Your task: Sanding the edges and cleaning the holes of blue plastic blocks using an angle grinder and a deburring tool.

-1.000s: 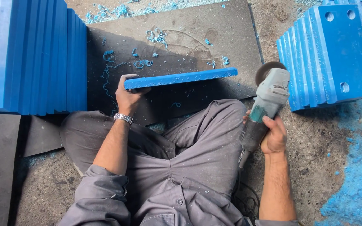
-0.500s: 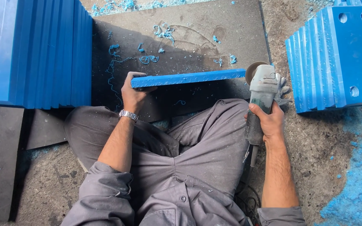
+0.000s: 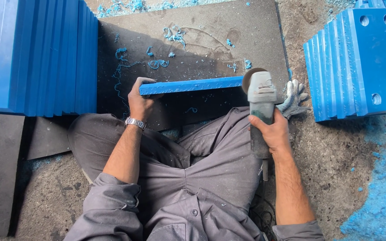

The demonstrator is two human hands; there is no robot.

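While the person sits cross-legged on the floor, the left hand [image 3: 140,101] grips the left end of a blue plastic plate [image 3: 190,85], with its fingers closed around that end. The plate stands on its long edge on a dark mat [image 3: 211,35], just in front of the knees. The right hand [image 3: 271,131] has its fingers wrapped tightly around the body of a grey angle grinder [image 3: 260,100], whose disc touches the right end of the plate. A work glove [image 3: 293,98] lies just beside the grinder. Stacks of blue plates [image 3: 41,53] stand at both sides.
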